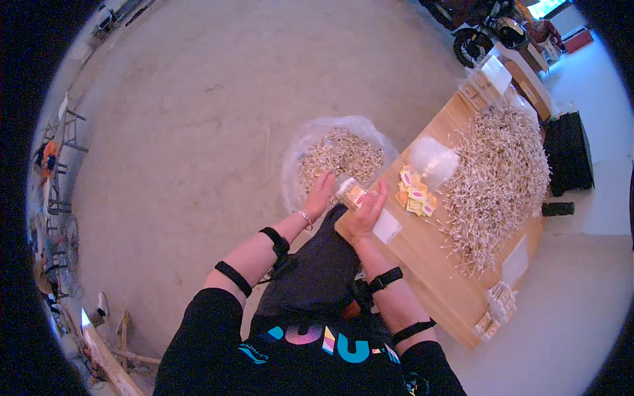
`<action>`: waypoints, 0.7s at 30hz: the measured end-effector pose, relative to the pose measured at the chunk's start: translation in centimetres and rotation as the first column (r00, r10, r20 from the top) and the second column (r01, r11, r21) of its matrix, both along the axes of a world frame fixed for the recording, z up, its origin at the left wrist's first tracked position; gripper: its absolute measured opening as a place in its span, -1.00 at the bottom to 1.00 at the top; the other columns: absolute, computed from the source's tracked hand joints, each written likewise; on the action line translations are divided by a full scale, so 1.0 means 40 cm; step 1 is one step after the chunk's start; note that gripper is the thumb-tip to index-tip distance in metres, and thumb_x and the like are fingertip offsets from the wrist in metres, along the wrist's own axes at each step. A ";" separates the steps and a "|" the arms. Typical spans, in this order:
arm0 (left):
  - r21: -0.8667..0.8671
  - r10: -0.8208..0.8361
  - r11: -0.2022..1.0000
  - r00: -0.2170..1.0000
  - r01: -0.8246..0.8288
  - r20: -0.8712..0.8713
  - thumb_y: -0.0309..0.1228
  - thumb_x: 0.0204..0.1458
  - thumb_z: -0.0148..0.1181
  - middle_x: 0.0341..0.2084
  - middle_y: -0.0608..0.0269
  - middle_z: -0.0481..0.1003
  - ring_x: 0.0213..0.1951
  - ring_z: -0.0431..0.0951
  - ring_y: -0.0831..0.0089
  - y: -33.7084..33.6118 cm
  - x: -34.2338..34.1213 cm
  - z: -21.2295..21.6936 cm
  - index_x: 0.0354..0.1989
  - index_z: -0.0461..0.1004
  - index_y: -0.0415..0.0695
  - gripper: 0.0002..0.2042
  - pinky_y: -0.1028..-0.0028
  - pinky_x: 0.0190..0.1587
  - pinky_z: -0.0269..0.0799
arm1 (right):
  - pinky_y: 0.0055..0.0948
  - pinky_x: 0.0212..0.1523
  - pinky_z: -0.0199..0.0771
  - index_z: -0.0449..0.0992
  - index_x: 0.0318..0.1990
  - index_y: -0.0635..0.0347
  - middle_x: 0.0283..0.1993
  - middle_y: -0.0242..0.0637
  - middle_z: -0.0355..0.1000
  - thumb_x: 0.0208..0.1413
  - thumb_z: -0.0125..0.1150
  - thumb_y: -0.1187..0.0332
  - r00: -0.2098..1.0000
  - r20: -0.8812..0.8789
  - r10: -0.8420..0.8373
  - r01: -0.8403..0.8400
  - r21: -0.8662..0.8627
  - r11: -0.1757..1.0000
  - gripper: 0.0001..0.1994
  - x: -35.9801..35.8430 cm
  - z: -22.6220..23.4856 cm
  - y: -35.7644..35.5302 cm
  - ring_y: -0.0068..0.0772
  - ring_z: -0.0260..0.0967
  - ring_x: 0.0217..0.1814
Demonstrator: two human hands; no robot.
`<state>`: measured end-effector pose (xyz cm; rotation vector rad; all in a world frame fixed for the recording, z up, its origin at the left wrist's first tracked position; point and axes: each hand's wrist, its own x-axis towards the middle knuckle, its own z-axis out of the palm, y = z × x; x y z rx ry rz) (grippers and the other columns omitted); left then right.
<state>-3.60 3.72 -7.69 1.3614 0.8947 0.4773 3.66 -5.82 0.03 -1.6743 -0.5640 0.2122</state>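
Note:
My left hand and my right hand together hold a small clear packet of thin sticks with a yellow label, just off the near-left edge of a wooden table. A big heap of pale thin sticks covers the table's far right. Small yellow and pink labels lie between the heap and my right hand. A white card lies by my right wrist. On the floor past my hands, a clear plastic sheet carries a pile of filled packets.
A crumpled clear bag lies on the table. Stacks of packets sit at the table's far end and near corner. A black box stands right of the table, a motorcycle beyond it. Metal frames line the left wall.

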 end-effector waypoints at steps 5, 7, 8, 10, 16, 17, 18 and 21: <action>0.040 -0.196 0.980 0.975 0.193 0.104 -0.15 0.16 -0.28 0.04 0.00 0.29 0.10 0.25 0.24 -0.004 0.070 0.115 0.09 0.21 -0.22 -0.55 0.42 0.15 0.07 | -0.23 0.30 -0.27 0.01 0.15 0.43 0.26 0.06 -0.07 0.14 -0.28 0.16 1.000 0.026 -0.010 0.009 0.045 0.999 -0.46 0.017 -0.012 -0.009 -0.03 -0.20 0.34; 0.171 -0.268 0.951 0.963 0.257 0.042 -0.18 0.16 -0.29 0.03 -0.04 0.29 0.09 0.27 0.19 -0.008 0.073 0.105 0.08 0.23 -0.24 -0.56 0.40 0.15 0.09 | -0.23 0.30 -0.26 0.01 0.15 0.42 0.26 0.07 -0.07 0.13 -0.27 0.16 0.999 0.033 -0.008 0.008 -0.014 1.000 -0.46 0.000 -0.006 0.002 -0.01 -0.18 0.33; 0.234 -0.299 0.928 0.954 0.289 0.007 -0.19 0.16 -0.30 0.02 -0.06 0.30 0.08 0.27 0.17 -0.011 0.075 0.100 0.07 0.24 -0.24 -0.57 0.39 0.15 0.09 | -0.23 0.30 -0.25 0.01 0.15 0.42 0.26 0.07 -0.06 0.13 -0.27 0.16 0.999 0.036 -0.006 0.008 -0.043 0.999 -0.46 -0.006 -0.002 0.006 0.00 -0.18 0.33; 0.226 -0.309 0.925 0.951 0.305 -0.019 -0.21 0.16 -0.29 0.02 -0.06 0.29 0.08 0.27 0.14 -0.013 0.078 0.104 0.07 0.22 -0.26 -0.56 0.37 0.14 0.10 | -0.21 0.29 -0.23 0.02 0.15 0.42 0.25 0.08 -0.06 0.13 -0.26 0.17 0.998 0.059 0.018 -0.012 -0.107 0.994 -0.46 -0.006 -0.006 0.006 0.01 -0.16 0.32; 0.299 0.012 0.954 0.990 0.031 -0.141 -0.09 0.05 -0.10 -0.01 -0.21 0.27 0.07 0.27 0.07 -0.030 0.061 0.108 0.06 0.17 -0.36 -0.43 0.30 0.11 0.12 | -0.16 0.27 -0.17 0.07 0.12 0.40 0.22 0.12 -0.01 0.07 -0.20 0.32 0.988 0.140 0.061 -0.023 -0.255 0.967 -0.53 0.018 -0.015 0.000 0.07 -0.12 0.29; 0.288 0.107 0.956 0.982 -0.059 -0.154 -0.06 0.02 -0.06 -0.01 -0.24 0.27 0.06 0.27 0.06 -0.038 0.058 0.109 0.06 0.15 -0.37 -0.40 0.29 0.11 0.13 | -0.16 0.27 -0.17 0.08 0.11 0.39 0.21 0.12 0.00 0.06 -0.20 0.35 0.980 0.188 0.060 -0.006 -0.276 0.961 -0.54 0.031 -0.027 -0.007 0.07 -0.12 0.29; 0.314 0.324 0.905 0.944 -0.288 -0.068 0.00 -0.04 0.03 -0.16 -0.15 0.38 -0.09 0.39 0.17 -0.029 0.014 0.016 -0.05 0.26 -0.39 -0.38 0.33 -0.02 0.24 | -0.14 0.27 -0.19 0.09 0.10 0.36 0.20 0.12 0.01 -0.01 -0.18 0.49 0.977 0.183 0.107 -0.057 -0.257 0.965 -0.55 0.000 -0.018 0.006 0.09 -0.13 0.29; -0.139 0.005 0.990 0.985 -0.029 -0.170 0.01 -0.03 0.04 -0.33 0.10 0.45 -0.28 0.41 0.42 -0.032 -0.048 -0.040 -0.19 0.38 -0.34 -0.46 0.44 -0.18 0.30 | -0.13 0.29 -0.23 0.10 0.10 0.33 0.20 0.11 0.01 -0.04 -0.19 0.59 0.982 0.166 0.095 -0.048 -0.265 0.963 -0.54 0.003 -0.014 0.008 0.09 -0.16 0.30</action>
